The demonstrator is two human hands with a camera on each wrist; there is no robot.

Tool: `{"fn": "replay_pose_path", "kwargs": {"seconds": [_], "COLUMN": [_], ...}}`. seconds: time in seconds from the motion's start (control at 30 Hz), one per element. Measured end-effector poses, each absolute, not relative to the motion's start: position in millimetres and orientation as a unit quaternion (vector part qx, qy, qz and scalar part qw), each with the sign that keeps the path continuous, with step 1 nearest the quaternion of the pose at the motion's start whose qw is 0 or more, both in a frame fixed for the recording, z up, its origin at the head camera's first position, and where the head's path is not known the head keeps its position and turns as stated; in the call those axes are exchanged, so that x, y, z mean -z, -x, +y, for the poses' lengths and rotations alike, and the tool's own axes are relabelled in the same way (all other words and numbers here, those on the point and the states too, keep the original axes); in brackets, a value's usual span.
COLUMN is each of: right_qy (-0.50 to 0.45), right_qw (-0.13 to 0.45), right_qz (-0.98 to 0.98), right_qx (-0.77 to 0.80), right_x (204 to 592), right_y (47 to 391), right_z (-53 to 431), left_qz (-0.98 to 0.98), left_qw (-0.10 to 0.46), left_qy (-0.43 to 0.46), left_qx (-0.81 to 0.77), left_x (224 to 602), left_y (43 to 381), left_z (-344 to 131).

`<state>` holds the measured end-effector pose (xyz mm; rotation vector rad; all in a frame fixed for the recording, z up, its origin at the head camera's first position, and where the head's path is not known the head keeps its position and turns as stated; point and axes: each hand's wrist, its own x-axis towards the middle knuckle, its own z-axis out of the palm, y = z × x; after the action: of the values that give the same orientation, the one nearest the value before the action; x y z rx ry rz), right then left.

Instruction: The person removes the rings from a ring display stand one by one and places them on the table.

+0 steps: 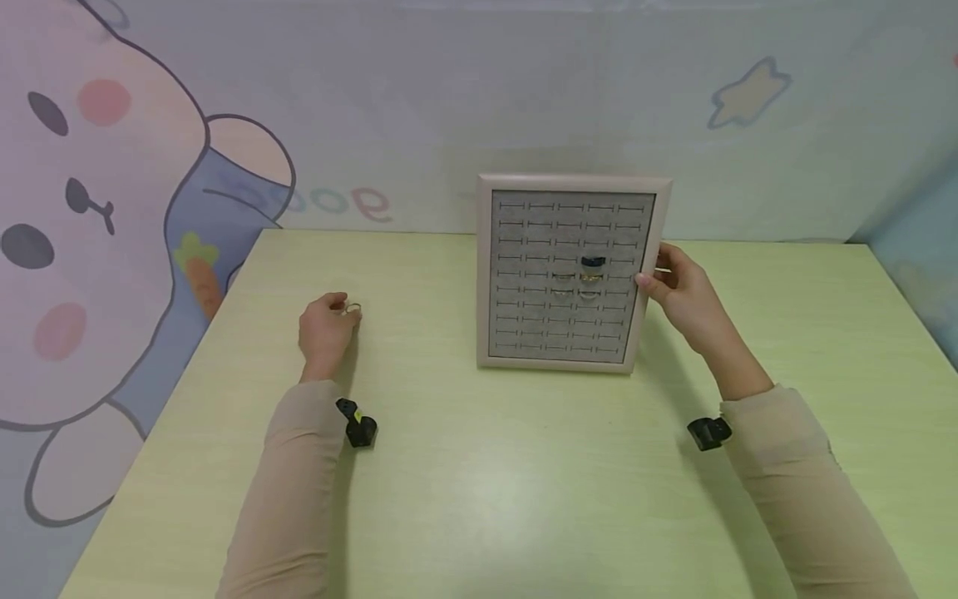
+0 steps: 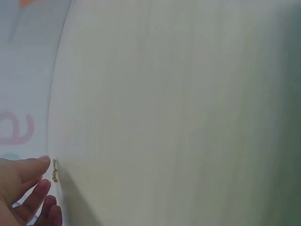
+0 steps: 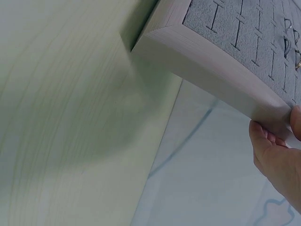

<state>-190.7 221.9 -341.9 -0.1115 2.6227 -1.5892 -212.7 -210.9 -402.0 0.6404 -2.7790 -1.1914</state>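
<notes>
My left hand [image 1: 327, 326] is over the left part of the table, its thumb and index fingertip pinching a thin gold ring [image 2: 55, 170]. The ring's band has a twisted-looking ornament in the left wrist view. To the right, a ring display board [image 1: 557, 328], grey and slotted in a pale frame, stands upright and leans back slightly. My right hand [image 1: 686, 299] grips its right side, thumb on the front edge and the other fingers behind. Several rings sit in the slots right of the middle, among them a dark blue ring [image 1: 593, 261] and a gold ring [image 1: 591, 278].
A pale wooden table [image 1: 479, 466] bears everything. Behind it hangs a wall cloth [image 1: 419, 100] with a cartoon animal at the left and a star at the right. Small black wrist devices [image 1: 361, 428] are on both sleeves.
</notes>
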Motion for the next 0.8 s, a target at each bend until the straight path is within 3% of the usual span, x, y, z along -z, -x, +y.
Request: {"fn": "replay_pose_path", "kwargs": {"seconds": [0.33,0.8], "right_qy": [0.030,0.030], "right_qw": [0.038,0.037], "right_qz": [0.854,0.853], "right_qx": [0.518,0.520], "right_x": [343,343], "right_y": [191,191], "right_z": [223,222], "left_qz": [-0.887,-0.833], "left_qw": [0.088,0.191], "left_qy": [-0.134,0.025], "left_qx": [0.433,0.518], "left_x": [386,333], "left_y": [218,207], "left_z": [-181,-101]}}
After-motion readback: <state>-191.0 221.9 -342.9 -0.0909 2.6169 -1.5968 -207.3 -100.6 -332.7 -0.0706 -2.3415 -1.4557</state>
